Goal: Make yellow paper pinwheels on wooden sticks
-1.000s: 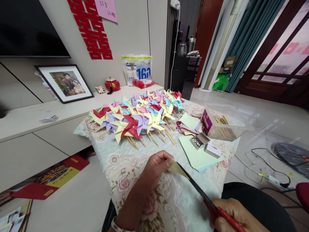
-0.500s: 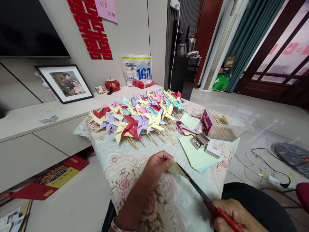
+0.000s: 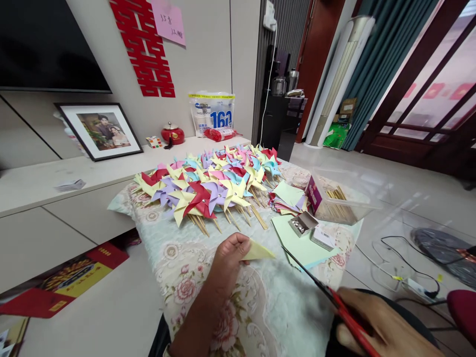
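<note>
My left hand (image 3: 231, 255) pinches a folded piece of pale yellow paper (image 3: 258, 251) over the flowered tablecloth, its pointed end facing right. In my right hand (image 3: 383, 317), at the lower right, are red-handled scissors (image 3: 351, 320). Their dark blades look closed and point up and left, the tip a little apart from the paper. Beyond my hands lie rows of paper pinwheels (image 3: 201, 198) in red, yellow, purple, blue and pink on wooden sticks. Sheets of light green paper (image 3: 282, 233) lie to the right.
On the green sheets sit an open small box of metal pins (image 3: 302, 224) and a white box (image 3: 323, 238). Behind them are a stack of coloured paper squares (image 3: 288, 196) and a clear plastic tub (image 3: 357, 210) of sticks. Cables (image 3: 412, 253) run across the floor at right.
The scissors have come away from the yellow paper toward the right. My left hand has shifted slightly left with the paper, and the head view has turned a little.
</note>
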Demonstrator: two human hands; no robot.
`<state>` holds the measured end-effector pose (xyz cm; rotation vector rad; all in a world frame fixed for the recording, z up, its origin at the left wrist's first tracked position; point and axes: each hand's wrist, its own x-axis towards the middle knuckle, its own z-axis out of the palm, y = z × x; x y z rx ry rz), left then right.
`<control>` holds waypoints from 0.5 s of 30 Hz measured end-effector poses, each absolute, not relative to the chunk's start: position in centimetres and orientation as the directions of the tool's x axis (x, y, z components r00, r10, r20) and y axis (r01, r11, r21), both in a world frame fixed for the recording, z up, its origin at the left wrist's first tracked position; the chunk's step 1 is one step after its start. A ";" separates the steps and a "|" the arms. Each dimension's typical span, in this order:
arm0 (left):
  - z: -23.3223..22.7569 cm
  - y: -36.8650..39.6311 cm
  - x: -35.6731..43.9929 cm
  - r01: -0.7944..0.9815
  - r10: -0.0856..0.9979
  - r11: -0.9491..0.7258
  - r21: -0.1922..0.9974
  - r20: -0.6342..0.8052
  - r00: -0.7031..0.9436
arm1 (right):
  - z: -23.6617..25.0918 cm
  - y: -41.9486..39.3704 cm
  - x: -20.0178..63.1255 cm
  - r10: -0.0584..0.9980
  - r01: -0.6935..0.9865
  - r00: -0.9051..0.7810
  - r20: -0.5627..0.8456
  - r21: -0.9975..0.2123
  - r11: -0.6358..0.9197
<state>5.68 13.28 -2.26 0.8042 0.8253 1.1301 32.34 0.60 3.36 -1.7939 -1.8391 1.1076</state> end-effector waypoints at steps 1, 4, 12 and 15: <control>-2.2 13.3 5.6 -0.443 0.970 0.226 0.868 -0.159 0.185 | 3.4 1.2 32.4 0.963 0.764 -0.094 -0.251 -0.639 -0.092; -2.1 13.4 5.6 -0.460 0.976 0.216 0.861 -0.184 0.114 | 3.2 3.6 31.8 0.984 0.948 0.030 -0.173 -0.308 -0.083; -2.1 13.5 5.7 -0.474 0.973 0.229 0.850 -0.208 0.096 | 3.0 8.3 29.0 0.979 0.991 0.124 -0.161 -0.027 -0.130; -2.3 13.6 5.6 -0.466 0.978 0.209 0.860 -0.185 0.097 | 2.7 8.8 28.7 0.984 0.993 0.105 -0.142 -0.033 -0.111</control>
